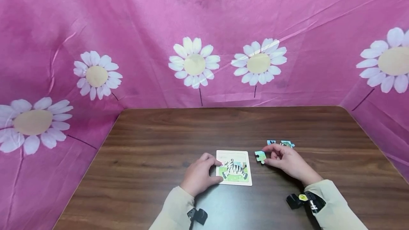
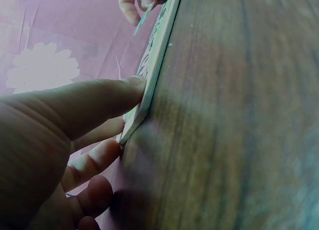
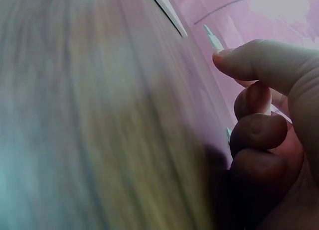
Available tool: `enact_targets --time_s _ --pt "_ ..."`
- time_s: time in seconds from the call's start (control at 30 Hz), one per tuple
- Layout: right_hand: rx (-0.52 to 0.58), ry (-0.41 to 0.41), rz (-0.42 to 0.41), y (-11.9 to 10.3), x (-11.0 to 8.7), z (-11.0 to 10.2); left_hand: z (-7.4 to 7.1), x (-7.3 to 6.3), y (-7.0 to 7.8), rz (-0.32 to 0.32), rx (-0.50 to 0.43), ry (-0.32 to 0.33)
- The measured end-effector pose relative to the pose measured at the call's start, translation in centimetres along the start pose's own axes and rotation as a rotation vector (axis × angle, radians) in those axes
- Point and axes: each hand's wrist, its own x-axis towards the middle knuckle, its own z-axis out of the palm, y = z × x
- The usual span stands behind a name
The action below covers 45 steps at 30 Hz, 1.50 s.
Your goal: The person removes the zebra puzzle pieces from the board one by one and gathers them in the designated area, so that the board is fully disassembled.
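Observation:
My right hand (image 1: pixel 289 162) pinches a small green-and-blue jigsaw piece (image 1: pixel 260 157) between thumb and fingers, to the right of a white-framed zebra puzzle board (image 1: pixel 250 173). In the right wrist view the jigsaw piece (image 3: pixel 213 38) is seen nearly edge-on beyond the thumb, above the table. My left hand (image 1: pixel 199 175) holds the puzzle board at its left side, with thumb and index fingertip over the frame. The left wrist view shows the thumb on the edge of the board (image 2: pixel 158 65) and other fingertips by its corner. Inside the frame, a striped zebra on green is visible.
Behind the right hand lie more jigsaw pieces (image 1: pixel 287 143), partly covered by its fingers. The brown wooden table (image 1: pixel 153 134) meets a pink cloth (image 1: pixel 143 45) with white daisies at its back and sides. A black wrist camera (image 1: pixel 295 201) sits on the right sleeve.

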Motion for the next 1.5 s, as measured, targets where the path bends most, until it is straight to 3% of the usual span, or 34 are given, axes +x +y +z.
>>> enact_targets --time_s 0.37,0.87,1.23,1.5 --pt "-0.019 0.043 -0.020 1.5 -1.2 -2.0 0.0 -0.1 0.0 -0.009 0.000 -0.007" --pt "-0.015 0.070 0.063 3.0 -1.8 -4.1 0.0 -0.1 -0.2 -0.008 0.007 -0.008" --pt "-0.071 0.137 0.075 3.9 -1.5 -5.1 -0.5 0.1 -0.4 -0.005 0.019 0.012" --pt "-0.143 0.165 0.075 4.8 -2.4 -5.7 0.1 -0.4 -0.3 0.009 -0.001 0.007"
